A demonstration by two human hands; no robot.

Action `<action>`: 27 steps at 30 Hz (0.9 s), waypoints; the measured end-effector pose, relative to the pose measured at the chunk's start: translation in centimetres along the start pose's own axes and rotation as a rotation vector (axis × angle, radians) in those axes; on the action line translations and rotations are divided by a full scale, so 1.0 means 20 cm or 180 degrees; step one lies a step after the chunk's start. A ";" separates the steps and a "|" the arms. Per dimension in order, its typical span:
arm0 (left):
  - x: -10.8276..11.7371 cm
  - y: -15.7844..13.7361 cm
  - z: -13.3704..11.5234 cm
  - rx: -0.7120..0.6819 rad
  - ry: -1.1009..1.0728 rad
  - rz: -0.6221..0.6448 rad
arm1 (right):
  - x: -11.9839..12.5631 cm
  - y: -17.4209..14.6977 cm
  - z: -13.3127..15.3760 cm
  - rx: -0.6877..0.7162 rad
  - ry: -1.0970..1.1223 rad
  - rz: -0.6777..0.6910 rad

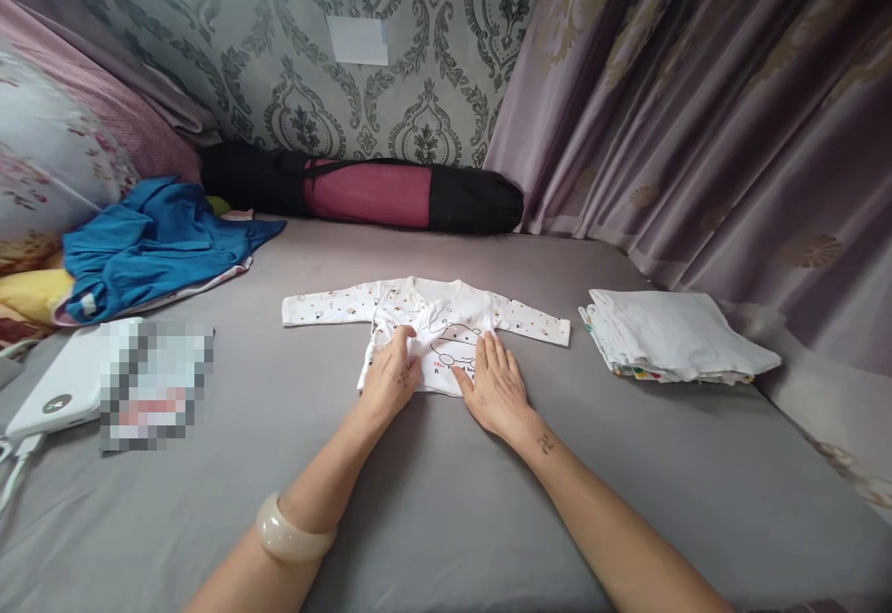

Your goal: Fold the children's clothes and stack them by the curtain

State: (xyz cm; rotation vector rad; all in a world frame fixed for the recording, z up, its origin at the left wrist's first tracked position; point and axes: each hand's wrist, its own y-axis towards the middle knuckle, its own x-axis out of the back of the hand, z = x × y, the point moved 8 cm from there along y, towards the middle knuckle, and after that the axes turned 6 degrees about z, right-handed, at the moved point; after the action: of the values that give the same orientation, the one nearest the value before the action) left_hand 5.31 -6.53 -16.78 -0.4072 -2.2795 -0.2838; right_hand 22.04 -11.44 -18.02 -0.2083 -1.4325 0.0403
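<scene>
A small white baby shirt (452, 302) lies on the grey bed sheet with both long sleeves spread out sideways. It has dotted prints on the sleeves and a cartoon animal outline with lettering on the front. My left hand (391, 376) is at the shirt's lower left front, its fingers bent and closed on the fabric; the fingertips are partly hidden. Flat on the lower right front rests my right hand (496, 385), fingers stretched out, covering part of the cartoon. A pale bangle (295, 531) circles my left forearm.
A stack of folded white clothes (675, 334) lies to the right. On the left are a blue garment (160, 246), a white power bank (76, 381) with a cable, and a blurred packet (159, 385). A long black and maroon bag (369, 193) lies along the patterned wall, beside purple curtains (669, 102).
</scene>
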 end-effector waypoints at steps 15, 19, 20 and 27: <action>0.12 -0.02 0.04 0.0407 0.0325 -0.0512 | 0.29 0.73 0.30 0.0255 0.0645 0.0231; 0.28 -0.03 0.17 0.1140 0.0626 -0.0838 | 0.23 0.86 0.31 0.0072 0.0649 0.0446; 0.29 -0.03 0.20 0.1310 0.0626 -0.0694 | 0.22 0.87 0.31 0.0040 0.0633 0.0505; 0.22 -0.04 0.21 0.1618 0.0818 0.0209 | 0.20 0.90 0.32 0.0041 0.0483 0.0754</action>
State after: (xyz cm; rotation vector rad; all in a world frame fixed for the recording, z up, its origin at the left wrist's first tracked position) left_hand -0.64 -4.99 -16.42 -0.1671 -1.9882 0.2629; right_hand 18.07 7.63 -16.27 -0.3622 -1.2507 0.2233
